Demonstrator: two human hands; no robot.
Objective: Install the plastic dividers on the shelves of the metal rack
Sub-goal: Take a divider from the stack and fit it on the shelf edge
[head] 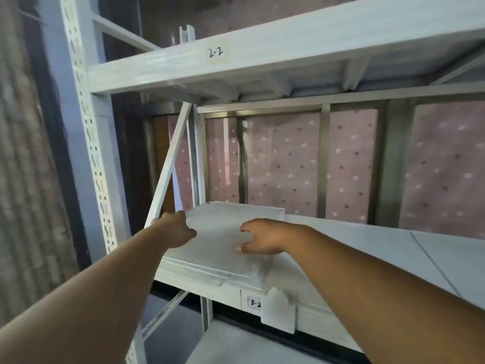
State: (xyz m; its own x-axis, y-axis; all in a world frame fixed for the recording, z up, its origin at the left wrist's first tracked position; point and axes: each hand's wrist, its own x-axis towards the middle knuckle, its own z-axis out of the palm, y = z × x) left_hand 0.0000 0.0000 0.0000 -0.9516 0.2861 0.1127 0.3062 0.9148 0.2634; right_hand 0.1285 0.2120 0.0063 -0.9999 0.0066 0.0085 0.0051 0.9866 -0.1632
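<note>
A flat white plastic divider (225,232) lies on the left end of the white metal rack's middle shelf (393,248), whose front beam is labelled 3-2. My left hand (178,231) rests at the divider's left edge with its fingers curled; whether it grips the edge is hidden. My right hand (259,237) hovers over the divider's middle, fingers spread and bent, fingertips touching or nearly touching its surface. A small white plastic clip (279,311) hangs on the front beam below my right wrist.
The upper shelf beam (236,64), labelled 2-2, runs overhead. The rack's perforated upright (91,158) stands at left with a diagonal brace (170,164) behind it. A pink patterned curtain and window frame (288,158) lie behind the rack. A lower shelf (236,345) shows below.
</note>
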